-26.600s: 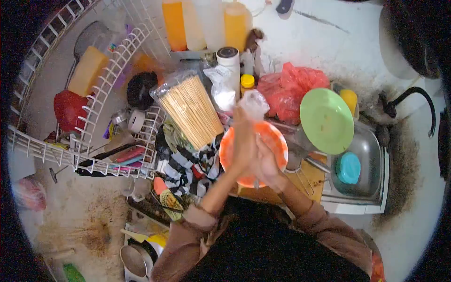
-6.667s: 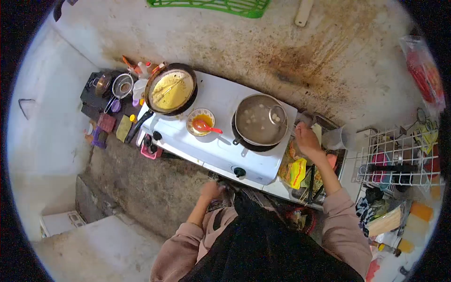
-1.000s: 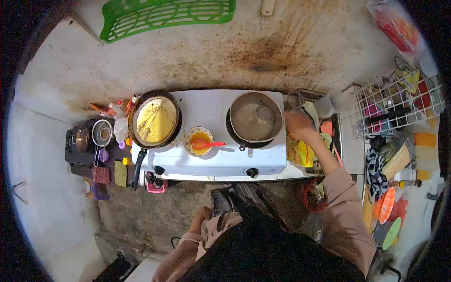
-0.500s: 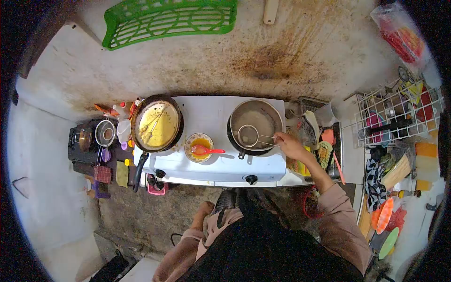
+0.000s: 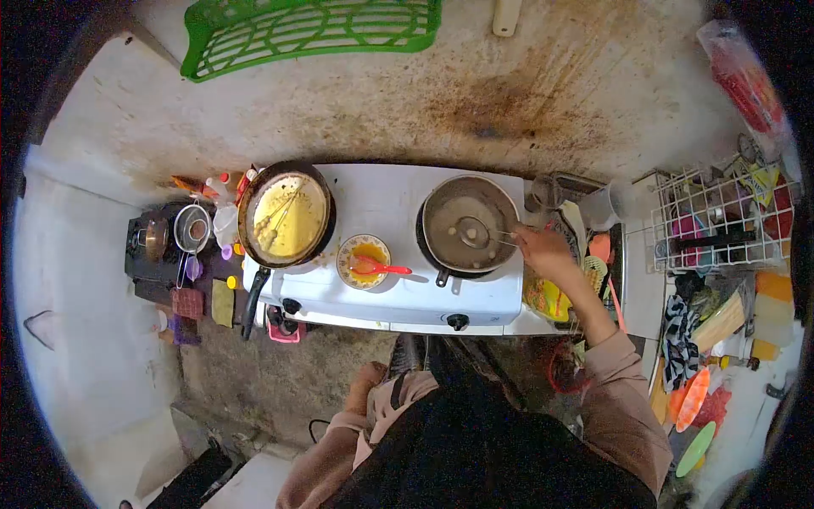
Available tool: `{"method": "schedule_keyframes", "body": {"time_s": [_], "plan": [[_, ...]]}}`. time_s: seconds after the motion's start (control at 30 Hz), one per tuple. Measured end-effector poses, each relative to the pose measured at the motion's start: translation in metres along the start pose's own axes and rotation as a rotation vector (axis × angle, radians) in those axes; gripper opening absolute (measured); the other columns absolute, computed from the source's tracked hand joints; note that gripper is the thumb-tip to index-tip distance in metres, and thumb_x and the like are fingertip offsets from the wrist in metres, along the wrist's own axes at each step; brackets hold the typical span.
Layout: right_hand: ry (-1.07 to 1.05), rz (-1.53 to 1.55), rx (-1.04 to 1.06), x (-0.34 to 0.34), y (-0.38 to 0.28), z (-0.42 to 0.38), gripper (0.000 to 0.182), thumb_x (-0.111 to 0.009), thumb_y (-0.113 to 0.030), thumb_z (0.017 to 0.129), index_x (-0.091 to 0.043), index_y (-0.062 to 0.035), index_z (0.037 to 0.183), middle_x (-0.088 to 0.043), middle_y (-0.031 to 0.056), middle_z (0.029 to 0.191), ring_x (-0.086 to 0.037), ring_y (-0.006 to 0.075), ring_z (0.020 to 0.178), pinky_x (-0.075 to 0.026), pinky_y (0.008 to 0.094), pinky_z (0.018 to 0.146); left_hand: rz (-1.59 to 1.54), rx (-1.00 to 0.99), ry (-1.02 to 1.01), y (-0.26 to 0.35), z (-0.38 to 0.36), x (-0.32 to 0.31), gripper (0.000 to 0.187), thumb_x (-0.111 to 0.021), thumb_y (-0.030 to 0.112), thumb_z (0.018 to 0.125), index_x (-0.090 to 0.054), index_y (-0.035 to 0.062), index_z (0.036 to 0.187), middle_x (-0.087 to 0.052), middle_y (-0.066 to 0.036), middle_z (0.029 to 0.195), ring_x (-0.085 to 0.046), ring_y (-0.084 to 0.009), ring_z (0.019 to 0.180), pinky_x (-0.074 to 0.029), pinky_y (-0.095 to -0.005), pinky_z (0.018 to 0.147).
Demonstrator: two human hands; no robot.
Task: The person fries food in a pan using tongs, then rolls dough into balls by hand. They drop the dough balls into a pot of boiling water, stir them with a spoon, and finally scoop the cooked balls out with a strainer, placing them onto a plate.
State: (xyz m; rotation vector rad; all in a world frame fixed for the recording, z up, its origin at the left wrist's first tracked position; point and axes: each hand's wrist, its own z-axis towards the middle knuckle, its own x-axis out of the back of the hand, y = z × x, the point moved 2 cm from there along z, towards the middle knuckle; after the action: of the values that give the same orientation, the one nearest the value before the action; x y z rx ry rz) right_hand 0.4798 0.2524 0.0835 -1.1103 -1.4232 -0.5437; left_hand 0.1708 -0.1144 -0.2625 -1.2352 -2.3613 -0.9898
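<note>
A frying pan (image 5: 285, 217) and a small sauce bowl (image 5: 363, 261) sit left of the pot (image 5: 469, 224) on the white stove (image 5: 386, 288). The right hand (image 5: 543, 251) has its fingers closed around the wire skimmer (image 5: 474, 232) dipped in the pot. The left hand (image 5: 366, 383) rests low, its fingers unclear.

Strainer (image 5: 473, 231) — now deeper over the pot (image 5: 469, 222), right hand (image 5: 543, 252) nearer.

The left hand (image 5: 366, 383) is largely hidden behind dark clothing at the lower frame. Pale pieces in the pot (image 5: 469, 222) are too small to be identified. The green basket (image 5: 314, 30) is cut off by the top edge.
</note>
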Motion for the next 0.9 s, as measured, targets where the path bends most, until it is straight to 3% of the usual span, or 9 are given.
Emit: {"method": "schedule_keyframes", "body": {"time_s": [0.07,0.23,0.33,0.37,0.53,0.63,0.77,0.9], "plan": [[0.080,-0.108,0.118,-0.009,0.017,0.002,0.019,-0.044,-0.023,0.085,-0.053,-0.0134,0.099,-0.059,0.0147,0.072,-0.058,0.0335,0.066,-0.043,0.0460,0.056,-0.013,0.004,0.031,-0.012,0.007,-0.011,0.032,-0.043,0.030,0.081,-0.064,0.0128,0.097,-0.060,-0.016,0.099,-0.057,-0.0341,0.090,-0.046,-0.0410,0.077],[-0.028,-0.248,0.053,0.005,0.015,0.004,0.020,-0.045,-0.024,0.084,-0.053,-0.0161,0.101,-0.059,0.0142,0.071,-0.058,0.0328,0.065,-0.043,0.0451,0.054,-0.122,0.172,-0.043,0.000,0.002,-0.001,0.031,-0.045,0.031,0.080,-0.065,0.0137,0.097,-0.060,-0.016,0.098,-0.057,-0.0349,0.090,-0.046,-0.0407,0.077],[-0.156,-0.243,-0.043,0.018,0.009,0.008,0.023,-0.038,-0.026,0.087,-0.051,-0.0173,0.103,-0.059,0.0170,0.077,-0.058,0.0352,0.069,-0.045,0.0470,0.059,-0.064,0.035,-0.020,-0.008,0.011,-0.011,0.032,-0.044,0.031,0.081,-0.064,0.0135,0.098,-0.061,-0.016,0.098,-0.057,-0.0349,0.090,-0.047,-0.0403,0.077],[-0.216,-0.206,-0.094,0.023,0.005,0.009,0.024,-0.034,-0.027,0.088,-0.050,-0.0176,0.104,-0.059,0.0183,0.079,-0.059,0.0364,0.071,-0.046,0.0481,0.062,-0.090,0.076,-0.043,-0.008,0.010,-0.012,0.032,-0.044,0.030,0.082,-0.064,0.0129,0.098,-0.060,-0.017,0.098,-0.057,-0.0345,0.090,-0.047,-0.0404,0.077],[-0.061,-0.212,-0.005,0.009,0.021,0.015,0.021,-0.039,-0.028,0.085,-0.051,-0.0160,0.097,-0.059,0.0179,0.074,-0.059,0.0357,0.068,-0.045,0.0487,0.058,-0.224,0.226,-0.073,0.014,-0.004,0.006,0.030,-0.045,0.028,0.083,-0.064,0.0094,0.097,-0.059,-0.017,0.101,-0.057,-0.0331,0.091,-0.047,-0.0403,0.077],[-0.133,-0.243,0.057,0.002,0.027,0.019,0.020,-0.041,-0.029,0.084,-0.052,-0.0146,0.094,-0.059,0.0177,0.072,-0.059,0.0345,0.066,-0.045,0.0475,0.057,-0.123,0.000,-0.010,0.002,0.002,-0.008,0.030,-0.047,0.029,0.083,-0.064,0.0081,0.095,-0.060,-0.016,0.100,-0.057,-0.0333,0.089,-0.048,-0.0402,0.076],[-0.281,-0.196,0.088,0.006,0.022,0.023,0.016,-0.045,-0.024,0.084,-0.054,-0.0123,0.092,-0.056,0.0174,0.067,-0.056,0.0370,0.065,-0.042,0.0471,0.058,-0.207,0.036,0.048,0.006,-0.005,-0.011,0.031,-0.047,0.030,0.083,-0.065,0.0073,0.093,-0.061,-0.017,0.095,-0.059,-0.0334,0.085,-0.047,-0.0402,0.074],[-0.208,0.022,0.155,-0.003,0.021,0.015,0.021,-0.043,-0.027,0.087,-0.054,-0.0102,0.094,-0.059,0.0150,0.074,-0.057,0.0348,0.071,-0.044,0.0441,0.063,-0.162,0.031,-0.009,0.012,-0.009,-0.009,0.034,-0.046,0.032,0.083,-0.065,0.0064,0.092,-0.061,-0.018,0.094,-0.059,-0.0340,0.084,-0.047,-0.0406,0.074]]}}
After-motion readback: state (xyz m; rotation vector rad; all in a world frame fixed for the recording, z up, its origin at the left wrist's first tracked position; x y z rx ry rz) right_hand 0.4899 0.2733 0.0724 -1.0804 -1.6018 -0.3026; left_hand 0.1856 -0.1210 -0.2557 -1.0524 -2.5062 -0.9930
